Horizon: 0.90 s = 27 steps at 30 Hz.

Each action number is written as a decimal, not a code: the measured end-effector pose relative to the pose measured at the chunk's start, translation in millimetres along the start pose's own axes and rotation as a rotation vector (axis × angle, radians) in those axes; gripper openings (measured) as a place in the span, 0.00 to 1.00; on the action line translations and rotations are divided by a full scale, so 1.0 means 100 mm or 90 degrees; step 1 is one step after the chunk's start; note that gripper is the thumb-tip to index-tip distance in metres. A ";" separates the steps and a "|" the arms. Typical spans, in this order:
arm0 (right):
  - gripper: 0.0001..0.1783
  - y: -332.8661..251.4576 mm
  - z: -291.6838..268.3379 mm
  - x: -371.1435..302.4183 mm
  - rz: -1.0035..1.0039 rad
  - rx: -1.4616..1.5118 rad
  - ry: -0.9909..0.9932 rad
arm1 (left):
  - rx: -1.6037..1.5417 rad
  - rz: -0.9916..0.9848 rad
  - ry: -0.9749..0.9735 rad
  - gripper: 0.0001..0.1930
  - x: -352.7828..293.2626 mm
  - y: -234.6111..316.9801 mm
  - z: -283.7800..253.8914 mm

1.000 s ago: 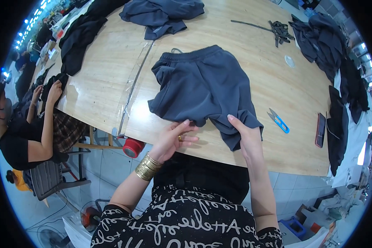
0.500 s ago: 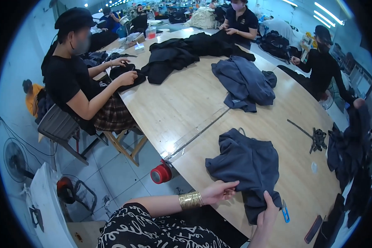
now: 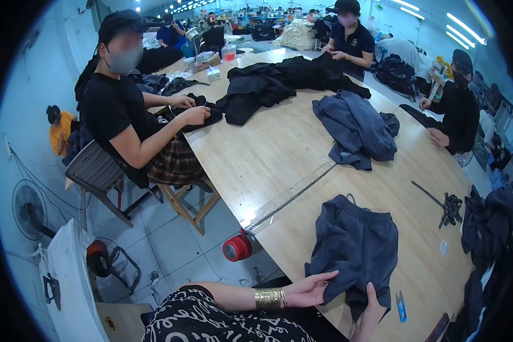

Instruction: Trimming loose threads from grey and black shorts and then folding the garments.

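A pair of dark blue-grey shorts (image 3: 356, 245) lies on the near part of the table, its gathered waistband facing away from me and a cord loop at the top. My left hand (image 3: 313, 290) is at the left leg's hem, thumb and fingers closed on the edge of the cloth. My right hand (image 3: 371, 312) grips the bottom of the other leg, thumb on top and fingers hidden under the fabric. Blue-handled thread snips (image 3: 402, 308) lie just right of that hand.
The wooden table (image 3: 279, 148) carries a blue-grey garment pile (image 3: 359, 128), black garments (image 3: 259, 85), a black cord bundle (image 3: 451, 211) and a clear disc (image 3: 444, 247). A red-lidded flask (image 3: 237, 249) hangs at its left edge. Co-workers sit left and right; another stands behind.
The whole view has shifted, so things appear farther right and lower. Both hands remain on the shorts, whose legs look straighter. The right-hand co-worker's outstretched arm has come back toward the table.
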State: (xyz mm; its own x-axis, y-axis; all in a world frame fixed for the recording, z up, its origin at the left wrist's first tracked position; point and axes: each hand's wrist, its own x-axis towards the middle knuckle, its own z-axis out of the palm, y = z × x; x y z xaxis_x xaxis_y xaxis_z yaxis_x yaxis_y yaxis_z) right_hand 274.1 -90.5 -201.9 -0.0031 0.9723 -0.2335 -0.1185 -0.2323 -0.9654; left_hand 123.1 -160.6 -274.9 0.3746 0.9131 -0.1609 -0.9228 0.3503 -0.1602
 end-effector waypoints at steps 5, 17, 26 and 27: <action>0.24 0.02 -0.10 0.03 0.014 0.023 -0.021 | -0.062 -0.010 0.054 0.17 -0.01 0.05 -0.07; 0.25 0.09 -0.11 -0.04 -0.037 -0.072 -0.071 | 0.801 0.248 0.401 0.13 0.10 0.11 0.49; 0.22 0.11 -0.09 -0.07 -0.026 -0.064 -0.071 | 0.094 -0.108 0.107 0.14 0.24 0.01 0.28; 0.22 0.12 -0.11 -0.07 -0.024 -0.066 -0.072 | 0.087 -0.113 0.114 0.16 0.22 -0.03 0.30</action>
State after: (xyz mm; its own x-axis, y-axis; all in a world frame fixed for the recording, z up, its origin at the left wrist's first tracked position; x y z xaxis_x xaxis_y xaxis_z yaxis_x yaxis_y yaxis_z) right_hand 283.2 -100.7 -213.1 -0.1125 0.9757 -0.1881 -0.0177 -0.1913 -0.9814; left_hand 131.4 -135.1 -248.6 0.5306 0.7874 -0.3139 -0.8400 0.5381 -0.0700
